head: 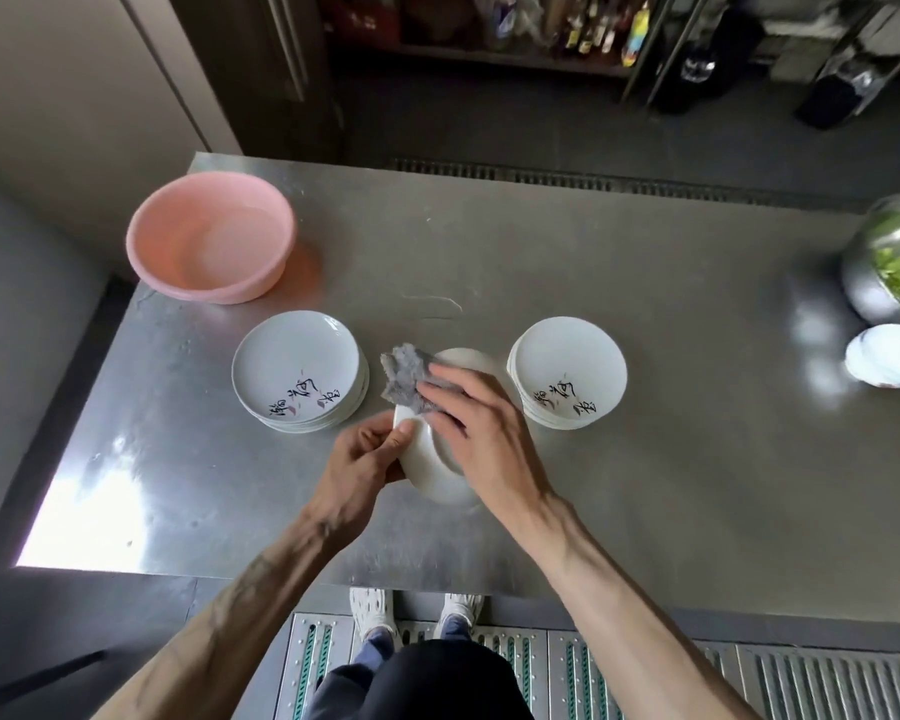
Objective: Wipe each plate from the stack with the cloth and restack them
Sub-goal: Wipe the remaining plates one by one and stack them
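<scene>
Stainless counter, with a white plate held tilted over it. Left hand has its fingers curled round the plate's left rim. Right hand presses a grey cloth onto the plate with flat fingers. One plate stack sits just left of that plate, a second stack just right, and a pink basin is further off to its far left.
</scene>
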The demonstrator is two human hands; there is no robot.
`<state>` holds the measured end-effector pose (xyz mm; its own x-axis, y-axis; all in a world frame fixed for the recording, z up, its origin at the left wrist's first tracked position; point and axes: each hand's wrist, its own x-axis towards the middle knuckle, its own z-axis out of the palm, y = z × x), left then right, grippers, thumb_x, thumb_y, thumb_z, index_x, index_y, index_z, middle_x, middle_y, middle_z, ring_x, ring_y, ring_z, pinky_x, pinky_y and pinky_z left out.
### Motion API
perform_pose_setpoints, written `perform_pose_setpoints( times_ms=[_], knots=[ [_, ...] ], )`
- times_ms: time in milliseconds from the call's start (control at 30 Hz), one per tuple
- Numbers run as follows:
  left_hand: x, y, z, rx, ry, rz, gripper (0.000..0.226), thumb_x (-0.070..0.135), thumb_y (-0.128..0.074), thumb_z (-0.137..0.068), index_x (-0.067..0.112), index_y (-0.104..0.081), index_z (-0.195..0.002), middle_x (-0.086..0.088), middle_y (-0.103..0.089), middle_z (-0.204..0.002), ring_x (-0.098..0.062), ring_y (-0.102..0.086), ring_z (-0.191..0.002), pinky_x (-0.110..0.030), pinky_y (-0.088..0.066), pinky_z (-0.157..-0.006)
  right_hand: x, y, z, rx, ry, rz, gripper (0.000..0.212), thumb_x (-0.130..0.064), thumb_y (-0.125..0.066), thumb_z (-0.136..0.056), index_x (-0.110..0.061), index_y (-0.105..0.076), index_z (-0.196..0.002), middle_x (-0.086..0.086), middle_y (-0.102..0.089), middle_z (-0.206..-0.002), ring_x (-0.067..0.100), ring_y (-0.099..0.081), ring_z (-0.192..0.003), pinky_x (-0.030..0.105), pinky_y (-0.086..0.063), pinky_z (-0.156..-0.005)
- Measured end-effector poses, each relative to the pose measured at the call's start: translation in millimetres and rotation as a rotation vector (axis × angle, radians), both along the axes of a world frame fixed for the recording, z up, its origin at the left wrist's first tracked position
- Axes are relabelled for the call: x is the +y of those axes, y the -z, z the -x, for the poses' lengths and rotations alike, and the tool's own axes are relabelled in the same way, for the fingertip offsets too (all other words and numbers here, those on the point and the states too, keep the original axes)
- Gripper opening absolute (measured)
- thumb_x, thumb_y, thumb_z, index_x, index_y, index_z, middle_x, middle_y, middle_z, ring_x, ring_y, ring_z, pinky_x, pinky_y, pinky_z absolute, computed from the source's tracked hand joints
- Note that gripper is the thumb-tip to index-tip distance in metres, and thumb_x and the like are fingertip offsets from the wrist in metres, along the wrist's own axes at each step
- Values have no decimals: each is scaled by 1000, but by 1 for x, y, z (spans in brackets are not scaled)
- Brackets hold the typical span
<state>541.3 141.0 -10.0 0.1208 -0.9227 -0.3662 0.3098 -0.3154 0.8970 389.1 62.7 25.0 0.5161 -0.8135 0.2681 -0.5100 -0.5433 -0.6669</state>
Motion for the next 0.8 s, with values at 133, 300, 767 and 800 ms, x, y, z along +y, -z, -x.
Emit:
perform_pose_setpoints(
  times_ms=[133, 300, 767, 800],
  knots=[
    [5, -4, -7, 33, -31, 17, 32, 32, -62, -99, 6, -74, -113, -12, -72, -102, -20, -66, -93, -41, -59, -83, -25, -6, 15, -22, 182, -82, 29, -7, -71, -92, -11, -74, -121, -2, -67, -125, 14, -63, -114, 17, -43, -103],
    [3, -9, -13, 48, -57, 21, 32, 32, -64, -97, 3, -73, -108, -12, -68, -97, -23, -62, -90, -38, -59, -81, -25, -10, 25, -85, 349, -188, 27, -4, -68, -93, -10, -74, -119, -8, -66, -116, 10, -64, -109, 22, -49, -98],
    [9, -24, -12, 96, -89, 25, 53, 31, -63, -95, -18, -57, -116, -22, -63, -105, -29, -60, -97, -50, -55, -91, -1, -10, 17, -90, 273, -72, 34, 0, -67, -93, -11, -72, -125, -9, -64, -130, 4, -59, -118, 19, -45, -105],
    [9, -25, -11, 96, -87, 24, 55, 30, -63, -95, -20, -55, -115, -23, -61, -104, -29, -58, -96, -50, -55, -90, 7, -10, 10, -93, 234, -25, 38, 2, -68, -91, -11, -72, -126, -6, -64, -133, 5, -58, -120, 19, -43, -107]
  ],
)
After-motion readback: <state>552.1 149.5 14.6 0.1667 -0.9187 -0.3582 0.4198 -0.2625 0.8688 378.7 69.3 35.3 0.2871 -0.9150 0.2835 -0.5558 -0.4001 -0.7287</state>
